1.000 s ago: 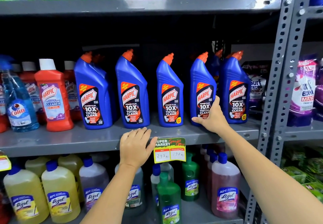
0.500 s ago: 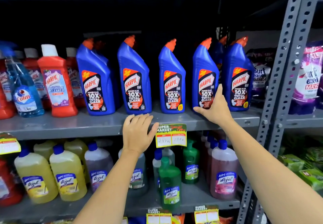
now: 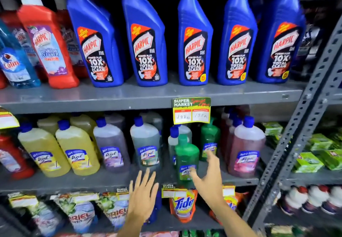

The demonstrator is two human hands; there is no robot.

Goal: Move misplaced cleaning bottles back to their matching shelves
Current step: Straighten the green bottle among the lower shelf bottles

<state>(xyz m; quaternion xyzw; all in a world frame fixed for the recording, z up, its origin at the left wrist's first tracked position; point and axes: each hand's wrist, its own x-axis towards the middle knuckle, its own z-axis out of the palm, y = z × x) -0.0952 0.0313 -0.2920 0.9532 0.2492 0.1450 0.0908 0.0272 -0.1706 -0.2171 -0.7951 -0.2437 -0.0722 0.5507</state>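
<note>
Both hands point(image 3: 143, 195) open, empty | grey metal shelf point(image 3: 129, 96) | shop aisle

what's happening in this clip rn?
A person is sorting a shop shelf of cleaning bottles. Both hands are empty and open: the right hand reaches toward the front green Lizol bottle on the middle shelf, fingers at its label but not closed on it. The left hand hovers just below that shelf's edge. The blue Harpic bottles stand upright in a row on the shelf above.

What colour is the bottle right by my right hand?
Green, with a green cap: the Lizol bottle at the right hand. Head view, the only one.
</note>
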